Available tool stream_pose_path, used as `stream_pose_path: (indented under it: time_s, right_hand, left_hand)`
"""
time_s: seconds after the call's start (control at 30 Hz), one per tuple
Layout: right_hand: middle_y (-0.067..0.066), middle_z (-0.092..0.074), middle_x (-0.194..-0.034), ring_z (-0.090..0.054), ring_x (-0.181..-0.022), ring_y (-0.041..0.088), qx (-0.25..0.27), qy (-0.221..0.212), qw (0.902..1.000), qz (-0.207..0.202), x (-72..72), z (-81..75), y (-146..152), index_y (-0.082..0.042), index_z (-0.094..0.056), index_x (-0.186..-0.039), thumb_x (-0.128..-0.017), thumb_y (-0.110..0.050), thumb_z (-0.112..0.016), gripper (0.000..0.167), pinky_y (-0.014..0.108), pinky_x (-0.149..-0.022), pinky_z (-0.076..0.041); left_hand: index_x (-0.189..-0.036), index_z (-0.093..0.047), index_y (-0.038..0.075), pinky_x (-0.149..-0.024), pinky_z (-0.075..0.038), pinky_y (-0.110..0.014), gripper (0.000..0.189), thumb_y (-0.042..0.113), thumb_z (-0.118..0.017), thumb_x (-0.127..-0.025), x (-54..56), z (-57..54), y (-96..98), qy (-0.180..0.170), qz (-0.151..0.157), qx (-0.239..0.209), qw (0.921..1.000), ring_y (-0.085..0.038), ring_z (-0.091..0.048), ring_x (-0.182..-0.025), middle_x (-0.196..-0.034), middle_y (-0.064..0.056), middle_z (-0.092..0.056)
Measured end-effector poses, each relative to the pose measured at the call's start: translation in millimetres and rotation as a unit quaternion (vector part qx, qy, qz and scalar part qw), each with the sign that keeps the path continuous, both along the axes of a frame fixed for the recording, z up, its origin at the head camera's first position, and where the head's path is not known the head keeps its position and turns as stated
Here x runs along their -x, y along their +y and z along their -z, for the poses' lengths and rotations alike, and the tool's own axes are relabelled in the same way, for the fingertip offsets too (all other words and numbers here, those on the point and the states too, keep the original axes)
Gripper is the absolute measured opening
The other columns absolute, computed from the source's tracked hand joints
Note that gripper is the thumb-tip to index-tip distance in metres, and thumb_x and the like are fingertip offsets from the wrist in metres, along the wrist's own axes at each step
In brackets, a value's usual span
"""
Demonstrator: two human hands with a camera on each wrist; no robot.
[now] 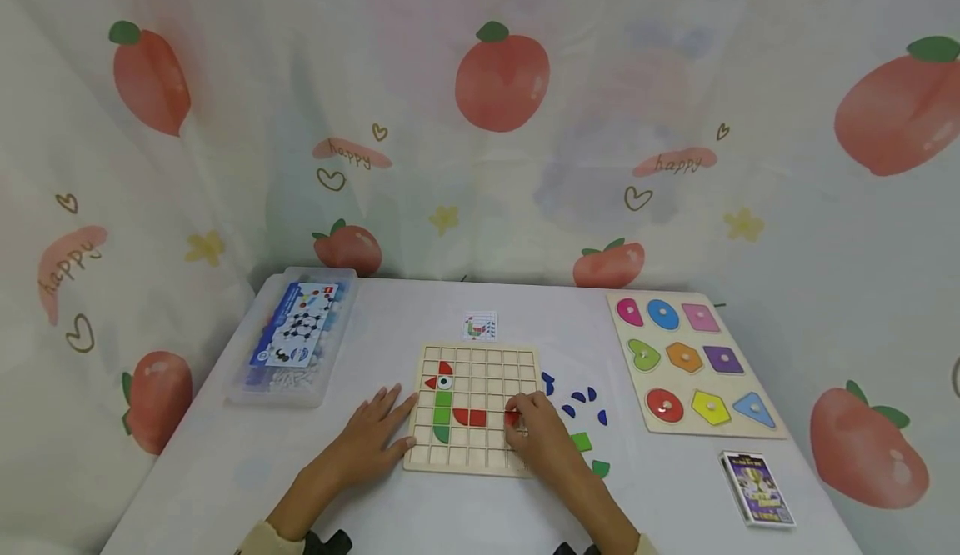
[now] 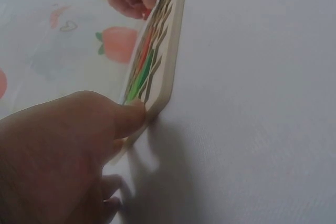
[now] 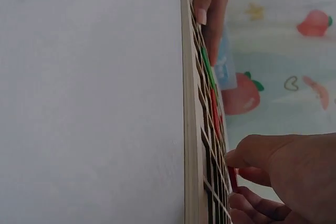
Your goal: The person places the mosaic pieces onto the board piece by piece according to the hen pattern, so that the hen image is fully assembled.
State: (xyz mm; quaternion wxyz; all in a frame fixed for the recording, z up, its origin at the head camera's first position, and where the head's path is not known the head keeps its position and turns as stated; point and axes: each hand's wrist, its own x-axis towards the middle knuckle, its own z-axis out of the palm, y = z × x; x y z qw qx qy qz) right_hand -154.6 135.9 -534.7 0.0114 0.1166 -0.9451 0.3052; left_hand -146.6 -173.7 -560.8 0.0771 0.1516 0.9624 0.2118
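A wooden grid board [image 1: 480, 457] lies on the table with flat coloured pieces in some of its cells. On its left side are a white eye piece [image 1: 445, 382], a green column [image 1: 442, 409] and a red row [image 1: 471, 417]. My left hand [image 1: 367, 437] rests at the board's left edge, fingers spread and thumb touching the rim. Over the right part of the grid, my right hand [image 1: 543, 441] pinches a small red piece [image 3: 233, 178] between thumb and fingers. That piece's exact shape is mostly hidden by the fingers.
Blue pieces [image 1: 578, 397] and green pieces [image 1: 581, 442] lie right of the board. A small pattern card [image 1: 480, 326] is behind it. A plastic case [image 1: 300, 338] stands at left; a shape puzzle [image 1: 678, 388] and a card box [image 1: 757, 490] are at right.
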Motion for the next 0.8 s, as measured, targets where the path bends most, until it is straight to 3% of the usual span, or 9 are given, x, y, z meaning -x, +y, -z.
stream_pose_path:
  time_s: [0.2, 0.5, 0.8]
  right_hand:
    - [-0.001, -0.054, -0.099, -0.050, -0.090, 0.013, 0.011, -0.011, 0.9994, -0.030, 3.6, 1.6, -11.8, -0.014, -0.069, -0.103, -0.094, -0.008, -0.079, 0.014, 0.025, -0.076, -0.049]
    - [-0.003, -0.054, -0.100, -0.052, -0.092, 0.012, 0.001, -0.032, 0.9978, -0.058, 9.0, -0.9, -15.6, -0.016, -0.070, -0.108, -0.098, -0.011, -0.076, 0.013, 0.023, -0.077, -0.051]
    - [-0.001, -0.061, -0.109, -0.058, -0.102, 0.014, 0.001, -0.047, 0.9962, -0.074, 14.0, -1.0, -14.2, -0.012, -0.073, -0.115, -0.098, -0.003, -0.070, 0.020, 0.033, -0.094, -0.059]
  left_hand:
    - [-0.166, -0.037, 0.024, -0.128, -0.019, -0.064, 0.070, 0.049, -0.059, -0.105, 0.4, 1.3, -1.1, -0.001, 0.001, 0.005, 1.0000, -0.038, -0.017, -0.163, -0.175, -0.011, -0.026]
    - [-0.166, -0.037, 0.023, -0.128, -0.020, -0.065, 0.070, 0.048, -0.059, -0.105, 0.8, 0.4, -0.2, 0.001, 0.007, 0.003, 1.0000, -0.039, -0.017, -0.162, -0.174, -0.013, -0.026]
    - [-0.166, -0.038, 0.023, -0.128, -0.020, -0.064, 0.069, 0.047, -0.060, -0.104, 1.2, 0.9, 0.1, 0.000, 0.001, 0.004, 1.0000, -0.039, -0.018, -0.162, -0.174, -0.012, -0.027]
